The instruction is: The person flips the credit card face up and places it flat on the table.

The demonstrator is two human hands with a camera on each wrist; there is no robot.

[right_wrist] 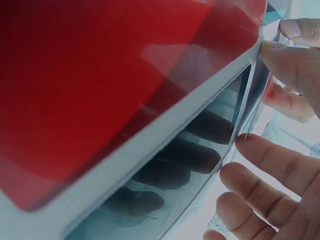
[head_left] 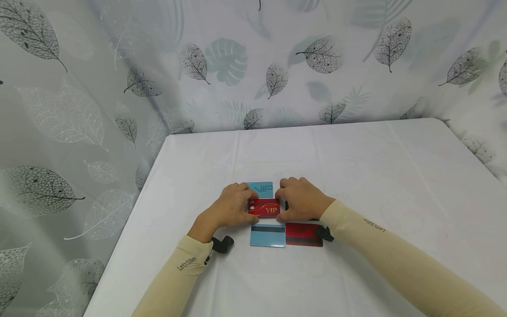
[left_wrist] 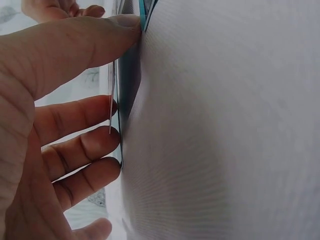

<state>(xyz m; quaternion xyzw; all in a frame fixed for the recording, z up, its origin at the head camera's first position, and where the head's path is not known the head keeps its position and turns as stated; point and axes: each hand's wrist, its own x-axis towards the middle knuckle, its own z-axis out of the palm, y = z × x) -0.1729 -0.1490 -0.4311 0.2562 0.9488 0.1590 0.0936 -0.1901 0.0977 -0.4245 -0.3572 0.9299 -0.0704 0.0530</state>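
The red VIP card (head_left: 264, 208) lies directly between the hands, its long axis running from the left hand (head_left: 233, 204) to the right hand (head_left: 299, 200); neither hand is clearly nearer, as each is at one short end. Both hands have thumb and forefinger bent and parted about as far as the card's short side, gripping its end corners. The blue VIP card (head_left: 263, 189) is just beyond the red one, partly behind the left hand's fingers. A dark glossy card (right_wrist: 185, 165) sits below the right hand, mostly hidden by it from above. On the worktop (head_left: 376, 176), nearer the person than the hands, a blue striped card (head_left: 267, 237) and a red striped card (head_left: 303, 231) lie side by side, the latter beside the right wrist
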